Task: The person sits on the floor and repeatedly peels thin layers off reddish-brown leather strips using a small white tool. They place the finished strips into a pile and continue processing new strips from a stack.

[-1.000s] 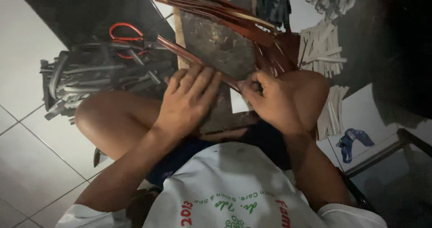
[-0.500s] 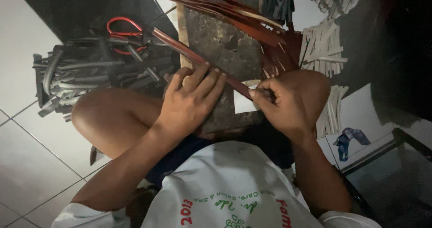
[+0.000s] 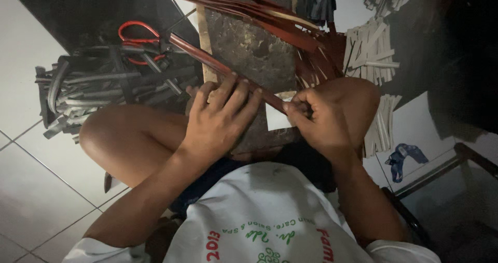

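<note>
Left hand (image 3: 220, 120) lies flat, fingers spread, pressing a long reddish-brown strip (image 3: 218, 66) onto the worn wooden board (image 3: 249, 50). Right hand (image 3: 316, 120) pinches the strip's near end. White floor tiles (image 3: 31, 190) surround the crossed legs.

The white tiled floor (image 3: 31, 190) carries a heap of dark grey strips (image 3: 104, 89) with red-handled scissors (image 3: 137, 40), a worn wooden board (image 3: 249, 50), and pale strips (image 3: 371, 50).

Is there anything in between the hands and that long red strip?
No, nothing visible. The left hand presses flat on the red strip, and the right hand pinches its near end. Both touch it directly, over the dark board.
</note>
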`<move>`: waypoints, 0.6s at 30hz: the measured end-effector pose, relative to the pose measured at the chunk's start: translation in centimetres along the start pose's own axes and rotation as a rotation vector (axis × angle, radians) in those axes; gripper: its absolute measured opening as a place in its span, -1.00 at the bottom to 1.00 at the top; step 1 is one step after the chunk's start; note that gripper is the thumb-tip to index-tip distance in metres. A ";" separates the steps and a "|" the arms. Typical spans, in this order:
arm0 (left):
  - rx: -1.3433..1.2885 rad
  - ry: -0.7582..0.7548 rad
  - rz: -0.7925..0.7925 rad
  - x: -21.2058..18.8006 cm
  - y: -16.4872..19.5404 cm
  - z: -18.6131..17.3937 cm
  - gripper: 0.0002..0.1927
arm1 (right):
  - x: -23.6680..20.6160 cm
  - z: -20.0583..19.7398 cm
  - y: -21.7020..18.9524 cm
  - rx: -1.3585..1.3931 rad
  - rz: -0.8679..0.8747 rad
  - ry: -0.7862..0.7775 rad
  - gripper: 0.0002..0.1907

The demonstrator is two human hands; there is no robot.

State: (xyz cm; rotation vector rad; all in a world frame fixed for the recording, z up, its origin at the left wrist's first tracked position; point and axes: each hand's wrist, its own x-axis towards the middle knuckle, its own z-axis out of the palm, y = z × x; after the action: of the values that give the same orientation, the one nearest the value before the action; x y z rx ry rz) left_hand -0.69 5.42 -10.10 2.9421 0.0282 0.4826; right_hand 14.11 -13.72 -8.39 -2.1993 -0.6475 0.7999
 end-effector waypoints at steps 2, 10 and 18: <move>0.016 -0.050 0.023 0.1 0.4 0.2 -0.56 | 0.0 0.0 -0.2 0.015 -0.033 0.021 -0.81; -0.061 -0.040 0.054 0.3 2.3 0.6 -0.58 | 0.0 -0.1 0.4 -0.117 0.022 -0.013 -0.81; -0.078 -0.044 0.044 0.3 2.1 0.5 -0.57 | -2.0 -1.6 3.5 -0.067 -0.193 0.031 -0.77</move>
State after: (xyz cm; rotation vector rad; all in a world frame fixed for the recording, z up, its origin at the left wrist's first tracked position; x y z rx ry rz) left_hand -0.28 3.31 -10.14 2.8813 -0.0592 0.4155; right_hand 14.57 -17.93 -9.39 -2.1645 -0.8675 0.6522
